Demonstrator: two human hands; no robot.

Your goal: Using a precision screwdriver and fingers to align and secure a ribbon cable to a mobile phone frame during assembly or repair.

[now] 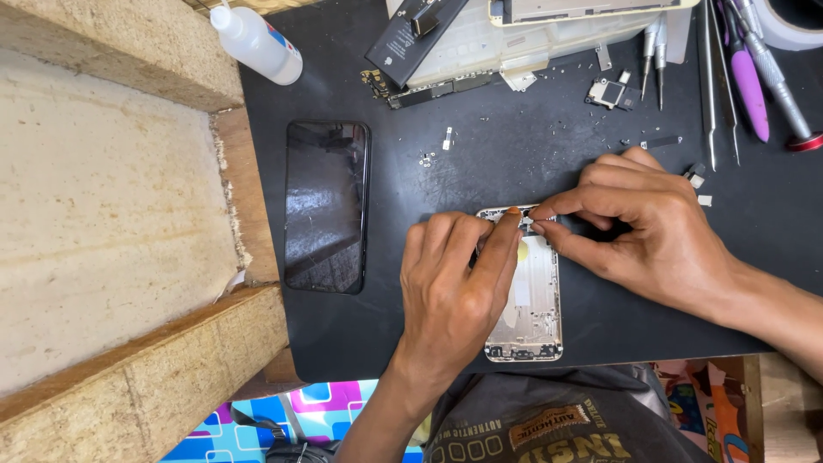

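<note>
Far to the left of the left hand (450, 291), rough wooden blocks (111, 214) edged the black mat (403, 171) on the table. A white squeeze bottle (257, 43) lay up and to the left of that hand, and a dark phone screen (326, 206) lay face up just beside it on the left.

The left hand came up from the lower edge, wrist bent, its fingers curled down onto the upper end of the open phone housing (533, 309). Its grip was narrow, the fingertip (512, 219) pressing on the housing's top edge; what lay under it was too small to tell.

The right hand (651, 227) reached in from the right, forearm angled down to the right. Its thumb and forefinger were pinched nearly together on the same top edge, tips close to the left hand's; whether they held a small part could not be told.

Above both hands lay a battery (411, 34) and a circuit board (429, 90). Up and to the right of the right hand lay tweezers (710, 86) and a purple-handled screwdriver (747, 81).
</note>
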